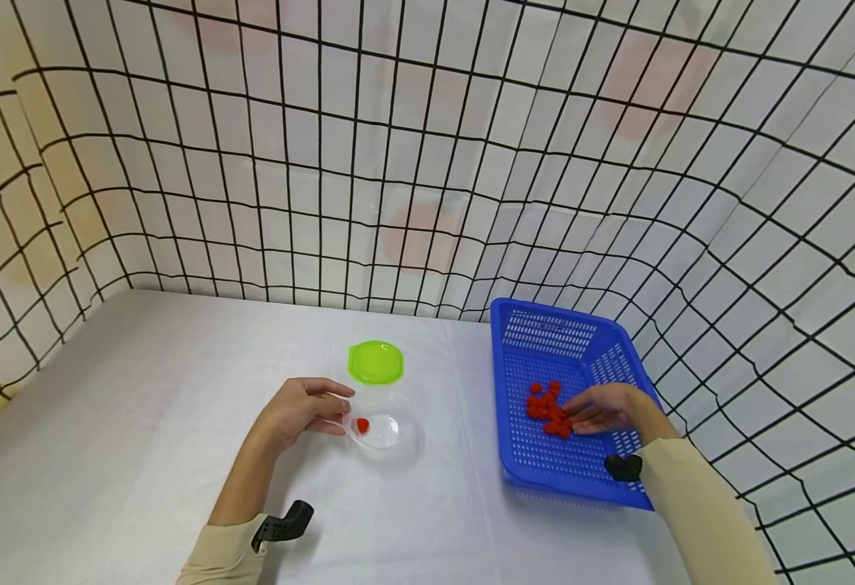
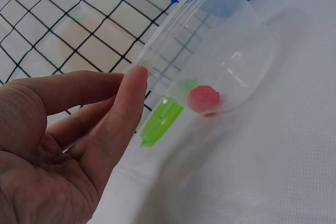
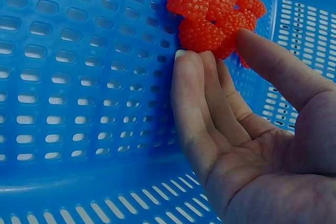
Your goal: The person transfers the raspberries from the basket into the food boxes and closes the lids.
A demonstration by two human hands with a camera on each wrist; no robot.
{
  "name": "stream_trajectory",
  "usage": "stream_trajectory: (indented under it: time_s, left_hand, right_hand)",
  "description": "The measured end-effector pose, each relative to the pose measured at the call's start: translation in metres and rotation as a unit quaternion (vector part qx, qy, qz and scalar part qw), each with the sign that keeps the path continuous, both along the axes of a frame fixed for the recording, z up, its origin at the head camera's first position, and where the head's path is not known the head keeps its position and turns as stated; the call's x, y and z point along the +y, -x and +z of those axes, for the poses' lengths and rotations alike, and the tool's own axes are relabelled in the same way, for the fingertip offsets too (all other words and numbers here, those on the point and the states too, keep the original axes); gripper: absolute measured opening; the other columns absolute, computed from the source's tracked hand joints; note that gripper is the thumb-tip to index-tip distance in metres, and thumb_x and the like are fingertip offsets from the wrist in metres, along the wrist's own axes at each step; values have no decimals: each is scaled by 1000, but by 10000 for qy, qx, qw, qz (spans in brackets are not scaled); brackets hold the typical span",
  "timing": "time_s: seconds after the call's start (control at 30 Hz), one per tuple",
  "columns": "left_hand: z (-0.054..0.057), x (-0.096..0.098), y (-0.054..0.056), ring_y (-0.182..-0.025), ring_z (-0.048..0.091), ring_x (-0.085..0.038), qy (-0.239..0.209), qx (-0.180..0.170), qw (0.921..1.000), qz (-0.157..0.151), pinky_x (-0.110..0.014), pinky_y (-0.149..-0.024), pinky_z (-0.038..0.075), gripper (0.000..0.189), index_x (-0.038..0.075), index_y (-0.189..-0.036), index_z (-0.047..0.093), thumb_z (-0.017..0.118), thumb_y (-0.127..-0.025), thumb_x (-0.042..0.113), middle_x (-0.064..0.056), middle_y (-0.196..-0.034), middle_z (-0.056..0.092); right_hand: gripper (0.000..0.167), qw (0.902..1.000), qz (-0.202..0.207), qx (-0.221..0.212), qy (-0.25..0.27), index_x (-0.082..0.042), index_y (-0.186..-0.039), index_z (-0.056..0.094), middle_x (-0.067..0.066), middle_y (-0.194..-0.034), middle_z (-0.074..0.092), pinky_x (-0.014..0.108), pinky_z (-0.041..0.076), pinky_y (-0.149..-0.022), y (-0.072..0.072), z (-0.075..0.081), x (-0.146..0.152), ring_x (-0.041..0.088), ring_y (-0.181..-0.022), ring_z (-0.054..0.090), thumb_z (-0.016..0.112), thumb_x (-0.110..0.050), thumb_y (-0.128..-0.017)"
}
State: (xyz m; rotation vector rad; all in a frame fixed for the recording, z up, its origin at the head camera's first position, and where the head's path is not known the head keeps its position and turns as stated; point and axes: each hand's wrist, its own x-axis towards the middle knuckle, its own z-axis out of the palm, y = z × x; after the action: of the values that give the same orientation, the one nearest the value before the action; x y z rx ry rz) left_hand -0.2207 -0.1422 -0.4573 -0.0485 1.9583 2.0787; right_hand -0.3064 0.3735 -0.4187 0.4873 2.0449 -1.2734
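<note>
My left hand (image 1: 309, 410) pinches the rim of a clear plastic bowl (image 1: 392, 441) between thumb and fingers. Inside the bowl lies one red raspberry (image 2: 203, 99), on the side nearest that hand. My right hand (image 1: 606, 406) reaches down into a blue plastic basket (image 1: 502, 406), where a cluster of raspberries (image 1: 542, 404) sits on the floor. In the right wrist view its fingertips and thumb are right at the near raspberries (image 3: 199, 34), fingers loosely extended.
A bright green lid (image 1: 376, 362) lies on the white table (image 1: 427, 520) just behind the bowl. Black wire mesh (image 1: 398, 171) over white sheeting walls the back and sides. The basket's right side stands close to the mesh.
</note>
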Motion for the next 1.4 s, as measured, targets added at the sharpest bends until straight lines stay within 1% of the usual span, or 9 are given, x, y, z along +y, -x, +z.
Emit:
stream_trajectory:
  time_s: [0.47, 0.63, 0.7, 0.83, 1.0, 1.17, 1.2, 1.3, 1.4]
  left_hand:
    - [1, 2, 1, -75, 70, -17, -17, -87, 9999, 56, -36, -70, 65, 41, -16, -124, 62, 70, -87, -1, -9, -87, 71]
    - [0, 2, 1, -76, 71, -17, 2, -83, 10000, 54, -36, -70, 65, 41, -16, -124, 62, 69, -87, -1, -9, -88, 71]
    - [0, 1, 1, -76, 71, -17, 16, -77, 10000, 52, -36, -70, 65, 40, -16, -124, 62, 69, -88, 0, -9, -88, 71]
    - [1, 1, 1, -76, 71, -17, 1, -86, 9999, 60, -36, -70, 65, 40, -16, -124, 62, 69, -87, -1, -10, -88, 71]
    - [3, 1, 0, -76, 71, -16, -37, -93, 9999, 19, -36, -70, 65, 42, -17, -125, 61, 69, -87, -1, -8, -86, 71]
    - [3, 1, 0, -76, 71, -16, -50, -99, 9999, -24, -37, -71, 65, 43, -17, -126, 60, 69, -87, -1, -8, -86, 71]
    - [3, 0, 0, -76, 71, -16, -42, -95, 9999, -20, -37, -71, 65, 43, -17, -126, 60, 69, -87, -1, -8, -86, 71]
    - [2, 0, 0, -77, 71, -17, -11, -87, 10000, -1, -37, -71, 65, 42, -16, -125, 61, 68, -87, -1, -9, -86, 71]
    - [2, 0, 0, -77, 71, -17, 8, -81, 10000, 9, -37, -71, 65, 41, -16, -124, 61, 68, -87, 0, -9, -86, 70]
  right_hand:
    - [35, 9999, -73, 145, 3, 10, -125, 62, 19, -100, 68, 35, 63, -87, 0, -5, 2, 24, -85, 72, 65, -13, -98]
    - [34, 9998, -100, 151, 67, 10, -124, 63, 19, -100, 69, 36, 62, -89, 0, -2, 3, 24, -86, 72, 65, -13, -98]
    - [32, 9997, -172, 177, 84, 9, -121, 65, 19, -99, 70, 36, 62, -89, 0, 1, 3, 24, -86, 72, 66, -12, -97]
    - [32, 9995, -134, 264, 116, 9, -122, 65, 19, -101, 71, 35, 62, -89, 1, 10, 2, 25, -87, 73, 65, -12, -98]
    - [38, 9990, -37, 382, 222, 11, -128, 59, 21, -110, 70, 37, 61, -94, 3, 23, -4, 26, -93, 72, 63, -13, -99]
    - [46, 9974, 235, 585, 335, 14, -135, 51, 27, -122, 66, 39, 59, -98, 5, 37, -17, 27, -99, 71, 62, -13, -100]
    - [46, 9973, 214, 626, 323, 14, -135, 52, 27, -123, 66, 39, 60, -97, 6, 39, -21, 27, -98, 71, 63, -13, -99]
    - [47, 9959, 412, 719, 370, 14, -136, 51, 28, -127, 64, 41, 58, -100, 9, 48, -30, 28, -102, 71, 63, -14, -100]
    - [45, 9952, 520, 751, 356, 12, -133, 54, 26, -125, 65, 43, 56, -103, 11, 57, -41, 28, -101, 71, 64, -15, -99]
